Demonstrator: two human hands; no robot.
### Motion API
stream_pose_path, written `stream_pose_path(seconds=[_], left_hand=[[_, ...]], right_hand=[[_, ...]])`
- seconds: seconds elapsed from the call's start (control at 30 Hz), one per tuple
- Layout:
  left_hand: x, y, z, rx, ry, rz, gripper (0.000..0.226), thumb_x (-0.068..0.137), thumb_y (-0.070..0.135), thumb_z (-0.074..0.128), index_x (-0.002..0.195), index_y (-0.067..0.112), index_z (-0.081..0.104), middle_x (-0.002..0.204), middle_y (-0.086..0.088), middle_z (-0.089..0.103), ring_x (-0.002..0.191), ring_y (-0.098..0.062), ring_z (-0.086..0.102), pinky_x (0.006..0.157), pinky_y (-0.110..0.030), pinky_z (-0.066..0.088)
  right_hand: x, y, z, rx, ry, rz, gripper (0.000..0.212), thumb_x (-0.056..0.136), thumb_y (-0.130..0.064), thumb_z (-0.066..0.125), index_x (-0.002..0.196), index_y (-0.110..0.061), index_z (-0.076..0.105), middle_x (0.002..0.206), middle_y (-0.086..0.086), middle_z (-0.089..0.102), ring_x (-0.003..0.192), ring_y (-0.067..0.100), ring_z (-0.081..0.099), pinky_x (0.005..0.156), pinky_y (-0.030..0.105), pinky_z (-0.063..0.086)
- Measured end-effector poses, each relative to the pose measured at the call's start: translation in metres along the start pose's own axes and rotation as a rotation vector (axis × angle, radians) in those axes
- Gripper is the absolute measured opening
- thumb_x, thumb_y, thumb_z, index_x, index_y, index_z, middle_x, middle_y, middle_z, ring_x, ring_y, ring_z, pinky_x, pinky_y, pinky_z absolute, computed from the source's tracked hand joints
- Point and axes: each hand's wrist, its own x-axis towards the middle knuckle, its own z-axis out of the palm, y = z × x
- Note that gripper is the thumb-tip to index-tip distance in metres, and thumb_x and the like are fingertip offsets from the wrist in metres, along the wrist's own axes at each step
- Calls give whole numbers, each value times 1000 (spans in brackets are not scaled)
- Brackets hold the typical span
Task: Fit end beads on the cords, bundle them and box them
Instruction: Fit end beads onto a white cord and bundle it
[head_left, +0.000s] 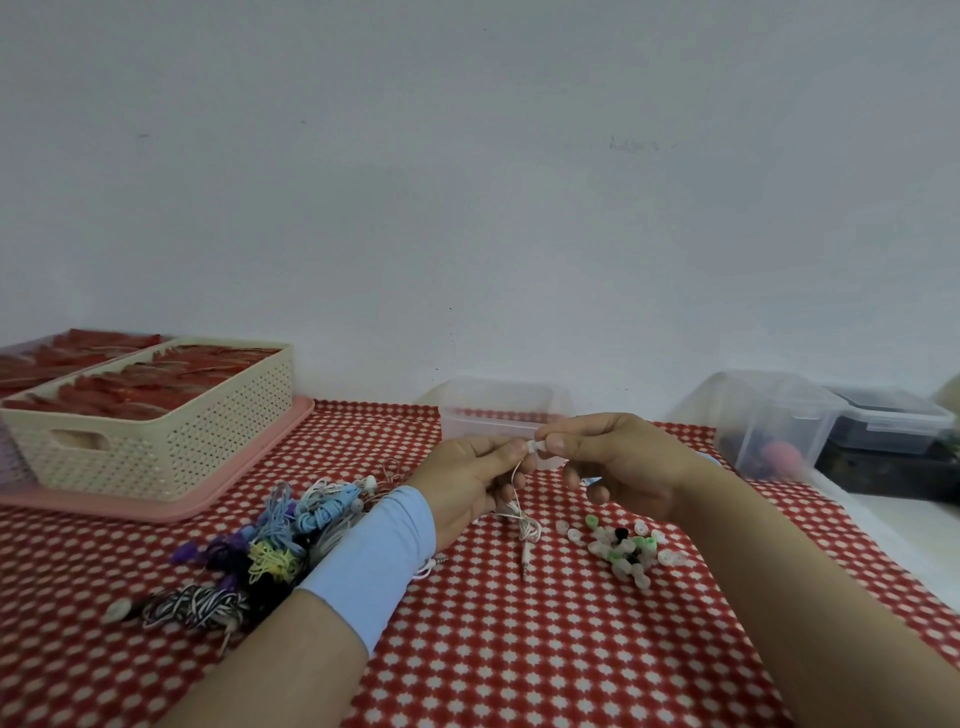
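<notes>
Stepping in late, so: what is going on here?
A person is fitting a small whitish end bead onto a thin white cord: the left hand grips the cord, the right hand pinches the bead at its tip. By the right wrist lie loose white, green and black beads, beside the left forearm a heap of coloured cords, and a clear plastic box stands behind the hands.

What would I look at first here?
The two hands in the middle: the left hand pinches a white cord while the right hand pinches a small white bead at its end. Left of them lies a tangle of coloured cords, right a pile of beads.
</notes>
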Motion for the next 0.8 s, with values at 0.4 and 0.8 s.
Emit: stream_pose_path(seconds=[0.4,0.8], left_hand=[[-3,2,-1,-3,-51,22,15,93,9,60,99,1,71,73,0,68,64,-8,56,59,-18,49],[-3,6,-3,131,33,118,12,91,9,64,95,9,76,79,-3,73,70,-11,60,66,-22,50]], right_hand=[[3,4,4,64,-33,32,28,76,-13,75,102,-4,78,85,8,72,57,12,55,39,18,37],[0,2,12,32,66,-25,19,89,-9,73,108,-10,76,92,11,76,62,18,65,42,23,45]])
